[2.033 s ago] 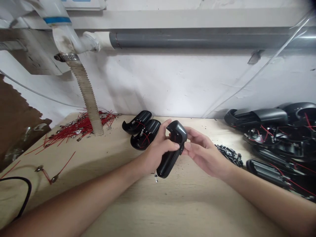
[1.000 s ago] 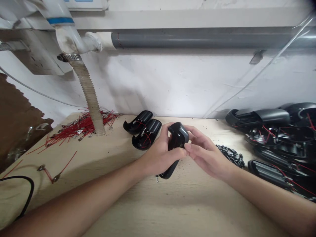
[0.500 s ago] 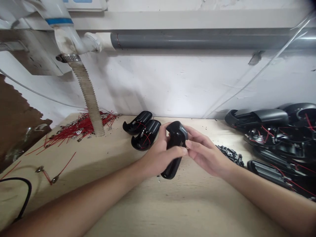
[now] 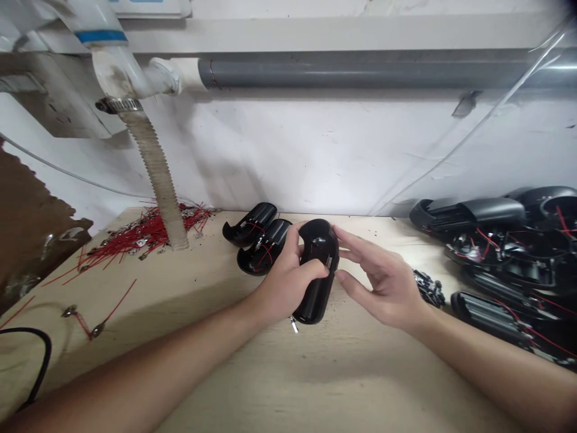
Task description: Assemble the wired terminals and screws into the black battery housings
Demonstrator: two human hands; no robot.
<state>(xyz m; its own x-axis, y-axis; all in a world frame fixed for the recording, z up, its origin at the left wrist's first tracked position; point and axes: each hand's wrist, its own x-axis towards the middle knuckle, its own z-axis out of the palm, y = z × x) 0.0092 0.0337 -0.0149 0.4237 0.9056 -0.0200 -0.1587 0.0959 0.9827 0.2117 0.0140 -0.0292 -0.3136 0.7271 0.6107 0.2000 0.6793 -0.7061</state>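
A black curved plastic housing (image 4: pixel 315 297) with a hollow, glossy inside is in my left hand (image 4: pixel 291 276). The left thumb presses inside it near a small pale part at its right wall, and the other fingers go behind it. My right hand (image 4: pixel 383 279) is open at the housing's right side. Its fingertips reach the upper right edge, partly hidden, while the thumb stands apart from the other fingers. A small shiny metal piece (image 4: pixel 294 325) shows just below the housing's lower end. Two similar housings (image 4: pixel 265 252) with red wires lie behind my left hand.
Red wires with metal tabs (image 4: pixel 148 231) are heaped at the left, beside a ribbed hose (image 4: pixel 157 174). Two wired tabs (image 4: pixel 97 329) lie nearer. Small black parts (image 4: pixel 430 288) are piled at the right, next to several black housings (image 4: pixel 491 300). A white wall (image 4: pixel 306 150) borders the table.
My right thumb and fingers have come away from the housing's side and spread. The housing has turned so more of its inside faces me. The small metal piece shows more fully.
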